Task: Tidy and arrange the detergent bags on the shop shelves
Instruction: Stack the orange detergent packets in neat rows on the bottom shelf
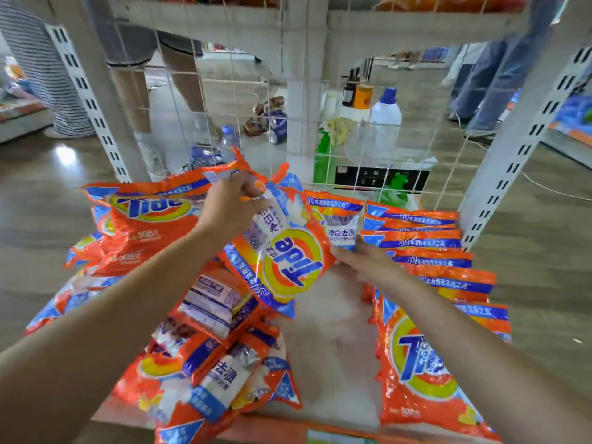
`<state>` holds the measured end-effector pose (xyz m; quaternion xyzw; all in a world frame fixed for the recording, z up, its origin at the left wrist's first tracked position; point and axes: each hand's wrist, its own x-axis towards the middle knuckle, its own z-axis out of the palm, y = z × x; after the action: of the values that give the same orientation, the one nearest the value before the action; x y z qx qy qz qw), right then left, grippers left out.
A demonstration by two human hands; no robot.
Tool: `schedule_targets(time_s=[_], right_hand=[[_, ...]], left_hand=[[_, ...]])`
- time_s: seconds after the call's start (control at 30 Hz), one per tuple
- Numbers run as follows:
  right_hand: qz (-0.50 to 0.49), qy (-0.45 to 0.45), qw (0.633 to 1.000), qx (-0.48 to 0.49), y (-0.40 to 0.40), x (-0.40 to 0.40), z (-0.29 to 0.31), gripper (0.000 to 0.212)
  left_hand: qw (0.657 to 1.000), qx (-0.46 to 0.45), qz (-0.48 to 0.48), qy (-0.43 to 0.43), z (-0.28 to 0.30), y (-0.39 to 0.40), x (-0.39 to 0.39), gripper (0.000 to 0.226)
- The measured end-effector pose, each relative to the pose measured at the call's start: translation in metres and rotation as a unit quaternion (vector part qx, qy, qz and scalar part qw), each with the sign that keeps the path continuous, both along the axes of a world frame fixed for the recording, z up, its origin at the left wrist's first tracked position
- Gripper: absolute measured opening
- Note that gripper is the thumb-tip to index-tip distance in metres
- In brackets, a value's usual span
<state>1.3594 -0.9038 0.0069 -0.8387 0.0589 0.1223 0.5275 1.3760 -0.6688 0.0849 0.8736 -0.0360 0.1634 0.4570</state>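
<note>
left hand [232,203] pinching top edge of orange detergent bag [288,251], fingers curled round it; bag lifted, tilted, logo sideways, above shelf [326,341] centre. right hand [362,261] at 3 o'clock of bag, fingertips touching its lower edge; curl unclear, cannot tell grip. neat overlapped row of bags [429,254] at 2 o'clock, loose heap of bags [205,347] at 8 o'clock. wire mesh [243,78] at 12 o'clock.
</note>
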Motion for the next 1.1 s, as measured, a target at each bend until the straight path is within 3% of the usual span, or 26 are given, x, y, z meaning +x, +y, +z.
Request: schedule_targets(time_s=[0.03,0.1,0.17,0.3,0.4,0.53,0.6,0.7,0.77,0.83,0.87,0.9,0.93,1.0,1.07,1.1], right_hand=[[-0.014,0.016,0.997,0.076,0.006,0.000,0.000,0.065],[-0.025,0.052,0.975,0.216,0.020,-0.005,0.009,0.041],[-0.031,0.062,0.942,0.329,0.033,-0.006,0.016,0.024],[-0.076,-0.008,0.936,0.343,0.045,-0.010,0.034,0.025],[-0.077,-0.051,0.944,0.317,0.038,-0.011,0.050,0.018],[-0.102,-0.117,0.910,0.385,0.040,-0.010,0.067,0.024],[-0.114,-0.125,0.871,0.462,0.045,-0.008,0.072,0.033],[-0.077,-0.092,0.840,0.529,0.046,-0.005,0.069,0.049],[-0.045,-0.060,0.862,0.502,0.040,-0.007,0.061,0.052],[-0.025,-0.030,0.916,0.399,0.030,-0.009,0.048,0.059],[-0.011,-0.006,0.941,0.339,0.023,-0.011,0.041,0.059],[0.001,0.025,0.961,0.277,0.015,-0.012,0.034,0.053],[0.016,0.054,0.975,0.215,0.010,-0.016,0.032,0.043],[0.030,0.036,0.998,0.037,0.001,-0.021,0.028,0.023],[-0.021,-0.059,0.994,-0.086,-0.002,-0.020,0.040,0.027],[-0.028,-0.109,0.989,-0.100,-0.004,-0.017,0.046,0.043]], left_hand=[[0.996,-0.083,-0.003,-0.005,0.002,0.010,-0.001,0.033],[0.972,-0.235,-0.017,0.009,0.001,0.024,-0.006,0.035],[0.952,-0.302,-0.030,0.052,-0.006,0.032,-0.010,0.033],[0.930,-0.333,-0.040,0.149,-0.014,0.043,-0.020,0.029],[0.908,-0.354,-0.089,0.205,-0.015,0.044,-0.027,0.011],[0.896,-0.314,-0.127,0.289,-0.021,0.039,-0.033,0.060],[0.877,-0.343,-0.127,0.312,-0.023,0.033,-0.034,0.066],[0.833,-0.427,-0.143,0.322,-0.017,0.011,-0.043,0.051],[0.839,-0.416,-0.120,0.329,-0.017,-0.007,-0.041,0.029],[0.896,-0.364,-0.056,0.248,-0.018,-0.018,-0.042,0.024],[0.903,-0.372,-0.038,0.210,-0.016,-0.018,-0.038,0.023],[0.908,-0.377,-0.019,0.182,-0.014,-0.015,-0.032,0.023],[0.935,-0.324,0.004,0.145,-0.009,-0.013,-0.028,0.021],[0.995,-0.085,0.020,0.041,0.004,-0.013,-0.021,0.015],[0.989,0.146,0.014,-0.033,0.015,-0.015,-0.024,0.022],[0.975,0.214,-0.001,-0.056,0.019,-0.016,-0.026,0.024]])
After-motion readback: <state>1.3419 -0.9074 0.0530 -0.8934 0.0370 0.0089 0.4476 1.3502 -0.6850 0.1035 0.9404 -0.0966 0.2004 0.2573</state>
